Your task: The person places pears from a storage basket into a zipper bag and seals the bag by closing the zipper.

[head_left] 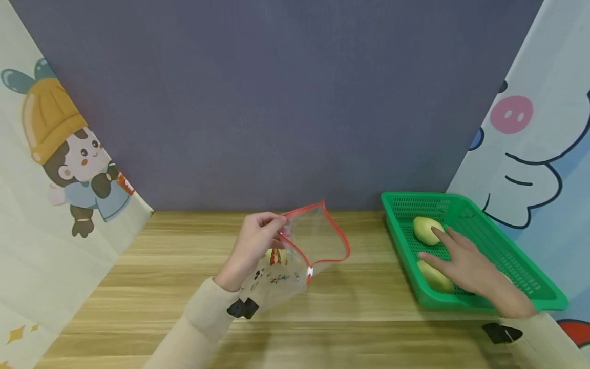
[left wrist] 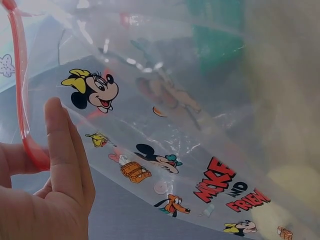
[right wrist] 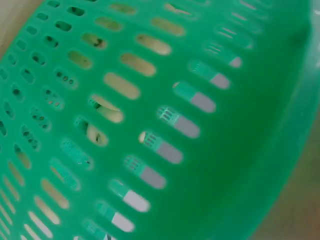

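Head — bag [head_left: 295, 259] in left fingers [head_left: 272, 226]; fruit [head_left: 425, 231] rightward

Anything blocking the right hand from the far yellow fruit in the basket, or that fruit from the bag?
Nothing visible between the right hand and the far yellow fruit; they overlap in the head view. Toward the bag, the green basket's left wall stands between; the bag's mouth looks open.

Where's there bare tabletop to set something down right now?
The tabletop is bare between the left sleeve and the patterned sheet on the left, and in a narrower strip between the clear bag and the green basket. It's crowded inside that basket's left side, where yellow fruits lie by the right hand.
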`<move>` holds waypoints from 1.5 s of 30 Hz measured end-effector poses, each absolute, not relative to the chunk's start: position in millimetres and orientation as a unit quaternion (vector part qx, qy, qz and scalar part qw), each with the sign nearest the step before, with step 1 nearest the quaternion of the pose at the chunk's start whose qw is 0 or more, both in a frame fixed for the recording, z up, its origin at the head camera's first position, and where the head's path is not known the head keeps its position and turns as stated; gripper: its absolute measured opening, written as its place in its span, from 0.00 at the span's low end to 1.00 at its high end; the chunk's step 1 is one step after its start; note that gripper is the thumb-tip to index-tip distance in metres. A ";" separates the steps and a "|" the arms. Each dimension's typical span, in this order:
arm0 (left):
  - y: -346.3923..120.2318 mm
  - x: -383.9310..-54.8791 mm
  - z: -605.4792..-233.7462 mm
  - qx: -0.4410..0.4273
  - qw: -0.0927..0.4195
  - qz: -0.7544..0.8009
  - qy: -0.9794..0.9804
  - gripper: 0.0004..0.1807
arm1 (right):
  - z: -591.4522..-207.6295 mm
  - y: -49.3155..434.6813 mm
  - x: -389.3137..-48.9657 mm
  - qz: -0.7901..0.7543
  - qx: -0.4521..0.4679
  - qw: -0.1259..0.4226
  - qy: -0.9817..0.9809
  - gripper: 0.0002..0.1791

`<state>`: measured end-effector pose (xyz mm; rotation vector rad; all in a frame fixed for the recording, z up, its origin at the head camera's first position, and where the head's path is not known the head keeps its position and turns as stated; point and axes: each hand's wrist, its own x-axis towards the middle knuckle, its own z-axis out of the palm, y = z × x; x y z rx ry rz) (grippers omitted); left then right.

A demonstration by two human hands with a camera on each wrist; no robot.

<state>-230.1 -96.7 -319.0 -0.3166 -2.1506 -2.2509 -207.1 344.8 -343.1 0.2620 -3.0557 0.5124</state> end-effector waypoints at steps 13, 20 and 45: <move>-97.5 -233.2 -320.4 -0.100 0.005 -0.721 -0.686 0.11 | -354.5 349.1 -213.1 0.145 0.092 0.002 -0.985 0.51; -97.9 -233.0 -319.6 -0.102 0.002 -0.721 -0.686 0.12 | -364.1 348.6 -216.0 0.148 0.122 0.006 -0.981 0.45; -100.8 -228.0 -320.9 -0.100 0.007 -0.719 -0.688 0.13 | -379.4 349.8 -225.9 0.180 0.203 -0.086 -0.959 0.34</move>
